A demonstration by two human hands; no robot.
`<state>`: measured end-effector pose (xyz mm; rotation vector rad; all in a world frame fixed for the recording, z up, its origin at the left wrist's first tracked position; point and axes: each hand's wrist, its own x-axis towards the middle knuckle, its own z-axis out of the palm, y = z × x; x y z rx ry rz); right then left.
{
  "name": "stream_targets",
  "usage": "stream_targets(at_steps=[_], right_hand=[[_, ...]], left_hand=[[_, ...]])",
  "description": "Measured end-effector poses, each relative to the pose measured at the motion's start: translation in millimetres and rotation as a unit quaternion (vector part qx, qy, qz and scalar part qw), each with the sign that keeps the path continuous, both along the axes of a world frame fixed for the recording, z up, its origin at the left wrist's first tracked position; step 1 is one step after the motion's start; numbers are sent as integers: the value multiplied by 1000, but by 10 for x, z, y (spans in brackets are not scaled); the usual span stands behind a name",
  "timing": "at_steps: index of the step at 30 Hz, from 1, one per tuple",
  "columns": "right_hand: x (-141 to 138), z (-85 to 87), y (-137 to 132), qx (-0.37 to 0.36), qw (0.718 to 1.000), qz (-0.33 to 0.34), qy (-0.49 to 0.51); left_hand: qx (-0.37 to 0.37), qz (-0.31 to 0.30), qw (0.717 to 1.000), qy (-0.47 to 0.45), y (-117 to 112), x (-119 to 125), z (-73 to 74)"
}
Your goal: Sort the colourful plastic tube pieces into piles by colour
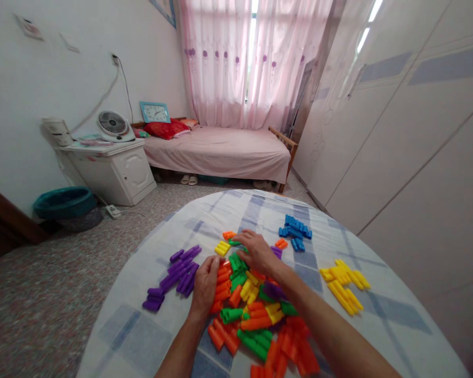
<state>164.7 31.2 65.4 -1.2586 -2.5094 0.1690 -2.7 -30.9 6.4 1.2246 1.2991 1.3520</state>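
A mixed pile of plastic tube-shaped building pieces (250, 291), in orange, green, yellow and purple, lies on the round table before me. At its left edge is my left hand (206, 283), with its fingers curled in against the orange pieces (223, 286); whether one is in its grip is hidden. My right hand (256, 249) reaches over the far part of the pile, fingers stretched loosely apart above green pieces (237, 265). Just beyond the fingertips lie a small yellow group (222, 248) and an orange one (229, 235).
Purple pieces (177, 273) are grouped left of the pile. Blue pieces (295, 230) lie at the far right, yellow pieces (343, 283) nearer on the right. A checked cloth (128, 328) covers the table. Beyond stand a bed (228, 149), a white cabinet (114, 170) and a wardrobe (398, 131).
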Motion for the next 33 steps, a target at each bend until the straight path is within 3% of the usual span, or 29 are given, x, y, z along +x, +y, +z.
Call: stream_targets(at_steps=[5,10,13,16,19,22,26,29,33], right_hand=[[-506,-116,268,-42,993,73,-87],[-637,-171,355,-43,988,88,-122],[-596,-101,310,-20,994,62,-89],[-280,40,152,11,999,-4,-37],[377,102,-185,60,992,-110,28],[1186,-43,-662,136,939,-287,133],[1971,-433,-1215,105,837,-523,119],[2151,-646,-1409,60,795,-583,155],[2093,-714,-1451,46,793,-575,195]], left_hand=[[10,9,1000,10,29,-4,-88],[18,26,998,50,27,-2,-89],[21,28,998,54,20,-4,-69],[20,25,998,52,21,-12,-71],[18,28,998,53,33,-23,-87],[19,27,998,57,44,-29,-105],[41,35,995,81,46,-31,-111],[53,35,993,102,43,-22,-104],[62,42,988,137,22,30,-76]])
